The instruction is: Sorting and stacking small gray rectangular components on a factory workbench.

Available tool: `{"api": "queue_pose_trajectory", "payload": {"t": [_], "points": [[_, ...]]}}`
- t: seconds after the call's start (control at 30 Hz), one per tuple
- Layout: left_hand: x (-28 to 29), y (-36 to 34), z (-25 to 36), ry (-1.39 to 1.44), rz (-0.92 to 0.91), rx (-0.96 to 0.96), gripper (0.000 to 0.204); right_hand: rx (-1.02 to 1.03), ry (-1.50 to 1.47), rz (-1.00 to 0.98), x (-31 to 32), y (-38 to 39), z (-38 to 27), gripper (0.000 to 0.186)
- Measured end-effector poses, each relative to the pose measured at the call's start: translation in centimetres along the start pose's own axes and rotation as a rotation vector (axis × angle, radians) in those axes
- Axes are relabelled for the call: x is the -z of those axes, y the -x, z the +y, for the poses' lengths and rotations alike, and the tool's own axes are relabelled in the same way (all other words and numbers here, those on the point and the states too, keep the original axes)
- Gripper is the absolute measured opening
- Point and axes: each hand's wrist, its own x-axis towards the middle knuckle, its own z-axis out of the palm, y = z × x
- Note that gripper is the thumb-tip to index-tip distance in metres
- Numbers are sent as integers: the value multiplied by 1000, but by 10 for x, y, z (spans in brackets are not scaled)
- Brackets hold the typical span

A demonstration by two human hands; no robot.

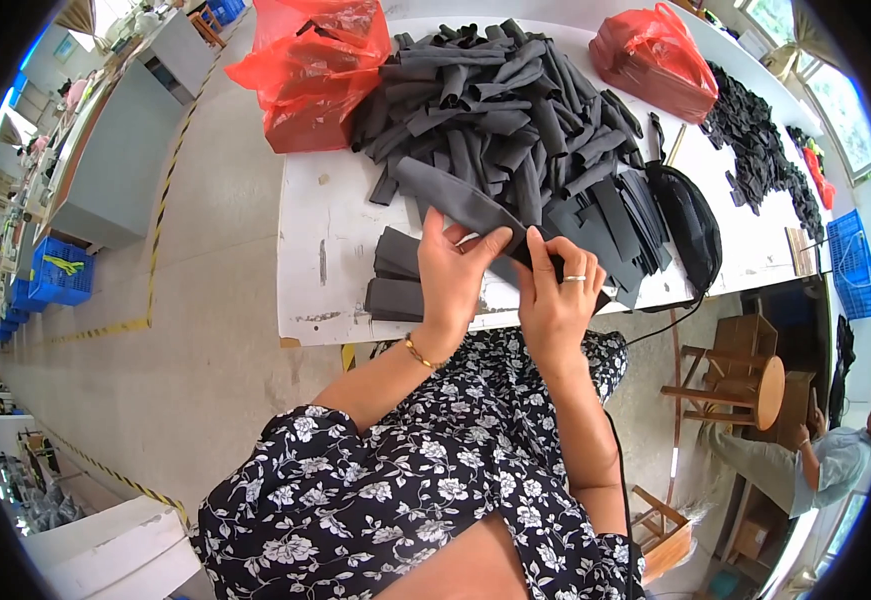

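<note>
Both hands work one dark grey fabric strip (460,203) at the near edge of a white worktable (320,240). Left hand (452,277) grips the strip's near end, thumb on top, fingers curled under. Right hand (555,290), ring on one finger, pinches the same strip just beside it, fingertips pressed to the cloth. The strip runs up and left from the hands, its far end lying against a large heap of rolled grey pieces (500,95). A small flat stack of folded pieces (395,285) sits just left of the left hand. Two red plastic bags (310,70) flank the heap. A black pouch (690,225) lies right of the hands. Wooden stool (745,375) on the floor beyond the table's edge.
</note>
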Motion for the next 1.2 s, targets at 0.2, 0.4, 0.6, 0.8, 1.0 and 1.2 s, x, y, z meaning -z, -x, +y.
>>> {"api": "queue_pose_trajectory", "payload": {"t": [0.2,0.4,0.6,0.8,1.0,1.2], "points": [[2,-11,8,256,-181,212,34,-166,-354,-73,-8,11,-14,63],[11,-15,-8,259,-392,192,30,-232,-349,-225,5,31,-2,45],[8,-7,-6,384,-348,284,29,-178,-404,-256,6,2,-13,35],[6,-7,-12,534,-326,261,29,-127,-452,-250,3,7,0,23],[4,-3,-11,470,-239,370,34,-131,-454,-226,-7,11,2,16],[3,-14,-4,500,-98,157,33,-70,-471,-201,-2,7,6,13]]}}
